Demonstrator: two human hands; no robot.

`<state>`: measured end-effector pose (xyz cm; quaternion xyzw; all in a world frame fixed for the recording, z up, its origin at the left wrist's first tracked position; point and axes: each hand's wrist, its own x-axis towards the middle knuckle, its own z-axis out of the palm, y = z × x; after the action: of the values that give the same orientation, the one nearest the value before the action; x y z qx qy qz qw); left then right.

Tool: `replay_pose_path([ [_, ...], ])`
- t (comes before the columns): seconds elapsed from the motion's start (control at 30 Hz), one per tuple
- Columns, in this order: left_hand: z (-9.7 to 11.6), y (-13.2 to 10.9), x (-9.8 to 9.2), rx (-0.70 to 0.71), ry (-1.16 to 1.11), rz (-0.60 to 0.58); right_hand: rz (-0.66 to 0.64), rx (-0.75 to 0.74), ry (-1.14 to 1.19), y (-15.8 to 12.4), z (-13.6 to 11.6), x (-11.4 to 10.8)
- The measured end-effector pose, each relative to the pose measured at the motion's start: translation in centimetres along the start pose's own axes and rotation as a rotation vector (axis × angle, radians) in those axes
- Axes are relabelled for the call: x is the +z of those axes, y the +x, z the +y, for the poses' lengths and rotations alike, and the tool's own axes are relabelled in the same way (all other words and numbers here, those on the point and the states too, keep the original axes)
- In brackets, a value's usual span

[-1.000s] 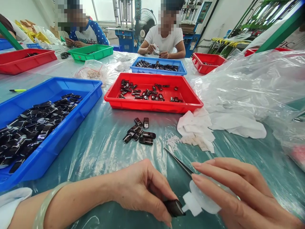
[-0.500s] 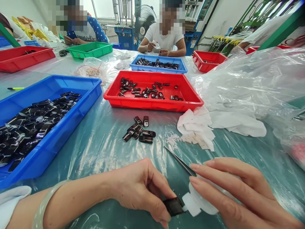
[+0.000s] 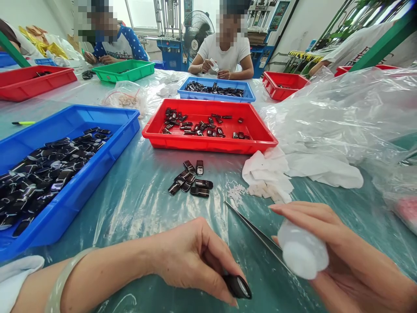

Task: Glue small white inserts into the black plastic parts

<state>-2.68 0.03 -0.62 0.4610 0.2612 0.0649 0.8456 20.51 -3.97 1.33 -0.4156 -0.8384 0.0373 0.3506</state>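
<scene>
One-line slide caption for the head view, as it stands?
Left hand pinches a small black part; right hand holds a white bottle and tweezers, red tray beyond.

The right hand [image 3: 352, 265] hides the tweezers' [image 3: 254, 230] grip end.

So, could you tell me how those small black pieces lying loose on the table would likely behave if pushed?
The black pieces look glossy and flat, so they would probably slide easily on the plastic sheet rather than roll. They seem small and rigid, likely light. The left hand pinches one between its fingertips, which suggests little grip is needed.
</scene>
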Motion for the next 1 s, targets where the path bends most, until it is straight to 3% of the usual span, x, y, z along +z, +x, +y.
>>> replay_pose_path([
  [0.1, 0.1, -0.1, 0.0, 0.014, -0.009, 0.002, 0.134, 0.212, -0.001, 0.0, -0.3, 0.4],
  [0.2, -0.1, -0.2, 0.0, -0.011, -0.046, 0.016, 0.265, 0.556, 0.017, 0.3, 0.0, 0.6],
  [0.3, 0.0, -0.1, 0.0, -0.021, -0.1, 0.047, 0.285, 0.923, 0.051, 0.7, 1.4, 0.1],
  [0.37, 0.1, 0.0, 0.1, -0.006, -0.115, 0.088, 0.263, 1.039, 0.053, 1.0, 2.6, -0.5],
  [0.5, 0.5, 0.0, 0.3, 0.011, -0.116, 0.188, 0.216, 1.099, 0.052, 1.4, 4.7, -1.3],
  [0.7, 0.8, -0.1, 0.5, -0.017, -0.14, 0.264, 0.1, 1.104, 0.089, 1.3, 5.5, -1.0],
  [0.87, 0.5, 0.1, 0.4, 0.021, -0.106, 0.281, 0.153, 0.965, 0.066, 0.5, 6.8, -1.7],
  [1.0, 0.2, 0.3, 0.4, 0.018, -0.03, 0.318, 0.311, 0.705, -0.146, -0.5, 7.3, -1.7],
])
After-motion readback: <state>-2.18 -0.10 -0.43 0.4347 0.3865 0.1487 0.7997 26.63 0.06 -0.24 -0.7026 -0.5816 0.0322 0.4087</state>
